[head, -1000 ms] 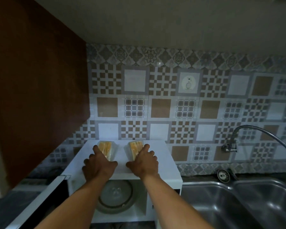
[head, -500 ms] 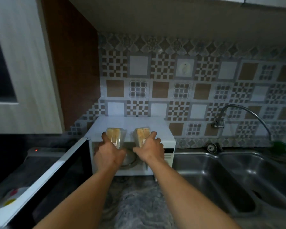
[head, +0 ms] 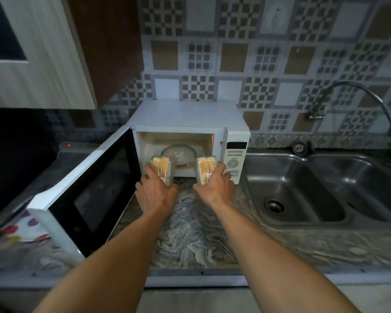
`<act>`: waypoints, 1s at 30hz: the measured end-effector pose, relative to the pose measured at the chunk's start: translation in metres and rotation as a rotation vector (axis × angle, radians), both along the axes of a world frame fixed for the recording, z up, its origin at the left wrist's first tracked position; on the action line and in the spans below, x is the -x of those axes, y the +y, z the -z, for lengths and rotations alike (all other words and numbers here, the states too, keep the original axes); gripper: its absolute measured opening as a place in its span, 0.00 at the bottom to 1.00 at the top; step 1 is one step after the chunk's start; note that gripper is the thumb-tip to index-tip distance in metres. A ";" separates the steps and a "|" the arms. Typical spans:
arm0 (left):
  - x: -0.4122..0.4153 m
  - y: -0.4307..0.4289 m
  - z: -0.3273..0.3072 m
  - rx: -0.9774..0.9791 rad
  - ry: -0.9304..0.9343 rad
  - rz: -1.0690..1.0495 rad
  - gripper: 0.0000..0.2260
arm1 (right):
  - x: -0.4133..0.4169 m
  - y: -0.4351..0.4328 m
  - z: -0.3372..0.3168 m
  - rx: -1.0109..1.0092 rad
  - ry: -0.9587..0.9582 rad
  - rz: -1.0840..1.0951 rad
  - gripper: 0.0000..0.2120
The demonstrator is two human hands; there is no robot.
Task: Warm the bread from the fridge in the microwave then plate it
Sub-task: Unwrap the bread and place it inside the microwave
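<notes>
A white microwave (head: 185, 114) stands on the counter against the tiled wall, its door (head: 86, 195) swung wide open to the left. Inside, a glass turntable (head: 178, 152) shows. My left hand (head: 155, 190) grips a clear-wrapped bread pack (head: 160, 164) at the left of the opening. My right hand (head: 215, 186) grips a second wrapped bread pack (head: 204, 167) at the right of the opening. Both packs hover just in front of the cavity's lower edge.
A double steel sink (head: 307, 188) lies to the right, with a curved tap (head: 357, 91) above it. Marbled counter (head: 190, 233) runs in front of the microwave. A spotted cloth (head: 20, 231) lies at the left. A wall cabinet (head: 38, 53) hangs upper left.
Both hands lifted the two bread packs off the microwave's top and brought them down in front of the open cavity. The view tilted downward.
</notes>
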State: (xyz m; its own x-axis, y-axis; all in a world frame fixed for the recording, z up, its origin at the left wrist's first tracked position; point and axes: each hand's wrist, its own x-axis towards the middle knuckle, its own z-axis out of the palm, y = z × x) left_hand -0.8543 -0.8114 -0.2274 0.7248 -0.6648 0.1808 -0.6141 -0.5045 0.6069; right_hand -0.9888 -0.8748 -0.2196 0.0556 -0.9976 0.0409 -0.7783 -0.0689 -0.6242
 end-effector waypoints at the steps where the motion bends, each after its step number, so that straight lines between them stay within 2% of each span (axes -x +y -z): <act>1: 0.000 0.000 0.009 -0.018 0.015 -0.008 0.43 | 0.001 0.000 0.011 -0.010 0.004 -0.010 0.42; 4: -0.001 -0.001 0.036 -0.044 0.056 -0.012 0.42 | 0.003 -0.001 0.041 -0.013 0.010 -0.014 0.40; 15: -0.013 -0.015 0.118 -0.141 0.228 -0.035 0.38 | -0.001 -0.003 0.129 -0.090 0.031 0.009 0.43; 23: -0.018 -0.017 0.147 -0.088 0.165 -0.022 0.45 | -0.014 0.002 0.156 -0.044 0.065 0.055 0.43; 30: -0.022 -0.021 0.150 -0.083 0.140 -0.024 0.45 | -0.016 -0.004 0.157 -0.041 0.038 0.057 0.44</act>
